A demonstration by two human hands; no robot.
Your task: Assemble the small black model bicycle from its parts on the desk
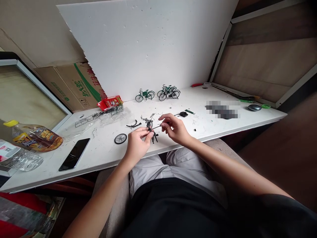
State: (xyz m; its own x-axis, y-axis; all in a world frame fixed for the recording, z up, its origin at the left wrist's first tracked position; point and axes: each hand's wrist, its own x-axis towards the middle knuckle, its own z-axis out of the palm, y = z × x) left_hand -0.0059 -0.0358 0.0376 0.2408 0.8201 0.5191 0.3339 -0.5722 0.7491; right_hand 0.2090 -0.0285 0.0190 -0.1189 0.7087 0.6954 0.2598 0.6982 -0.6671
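Note:
My left hand point(139, 142) is closed, pinching the dark frame of a partly built model bicycle point(149, 123) above the front of the white table. The frame's handlebar end points away from me and thin black legs hang below it. My right hand point(174, 128) is closed on a thin dark rod point(156, 127), whose far end meets the frame near my left fingertips. Whether the rod is a tool or a bicycle part I cannot make out. Beside my left hand lie a loose spoked wheel point(120, 138) and a curved black mudguard-like piece point(132, 125).
Behind my hands stand a green model bicycle point(145, 95) and two more overlapping ones point(169, 92). Small black parts point(183, 114) lie right of centre. A phone point(74, 154), bottles point(37, 137) and a red packet point(110, 102) are on the left. A computer mouse point(254, 107) sits far right.

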